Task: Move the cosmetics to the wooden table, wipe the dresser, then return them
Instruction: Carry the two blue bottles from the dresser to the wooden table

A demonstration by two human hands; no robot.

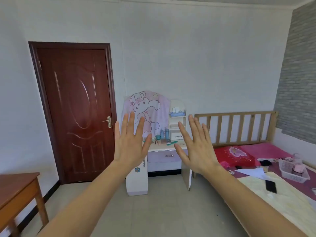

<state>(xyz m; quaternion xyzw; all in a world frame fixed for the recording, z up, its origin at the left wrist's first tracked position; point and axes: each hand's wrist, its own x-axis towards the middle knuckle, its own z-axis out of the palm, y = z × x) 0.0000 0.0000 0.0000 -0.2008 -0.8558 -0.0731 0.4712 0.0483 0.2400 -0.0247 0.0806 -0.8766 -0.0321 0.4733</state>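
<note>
A small white and pink dresser (165,159) stands against the far wall, its mirror covered by a pink rabbit cloth (150,110). Cosmetics (163,135), among them blue bottles and a green comb, crowd its top. The wooden table (18,183) shows at the lower left edge. My left hand (130,142) and my right hand (196,146) are raised in front of me, palms forward, fingers spread, holding nothing. They partly hide the dresser top, which is well beyond them across the room.
A dark red door (77,110) is shut left of the dresser. A wooden bed (239,127) with pink bedding fills the right side, carrying a white basket (294,171), papers and a black phone (271,186). Grey tile floor lies between me and the dresser.
</note>
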